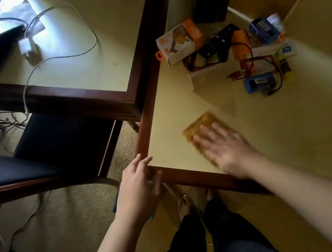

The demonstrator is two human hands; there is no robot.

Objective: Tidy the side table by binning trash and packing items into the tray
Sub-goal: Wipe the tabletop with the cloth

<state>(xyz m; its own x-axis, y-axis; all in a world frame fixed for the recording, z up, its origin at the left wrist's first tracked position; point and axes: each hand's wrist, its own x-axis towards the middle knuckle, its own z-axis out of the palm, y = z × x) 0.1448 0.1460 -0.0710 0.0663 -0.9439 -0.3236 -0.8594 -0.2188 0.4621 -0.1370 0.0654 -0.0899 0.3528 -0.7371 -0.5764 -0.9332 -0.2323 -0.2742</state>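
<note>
Flat amber translucent plastic wrapper (199, 124), near the side table's (295, 136) front corner, under the flat-fingered right hand (224, 148). Probably light, crinkly, slippery: best pinched at its free far edge. Left hand (139, 183) relaxed, fingers loose, by the table's dark wooden rim, gripping nothing.

bare side table (272, 129) foreground, clutter pile (237, 55) blocking far side

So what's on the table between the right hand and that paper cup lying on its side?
Head view: only bare tabletop between the right hand, over an amber wrapper, and the paper cup.
</note>
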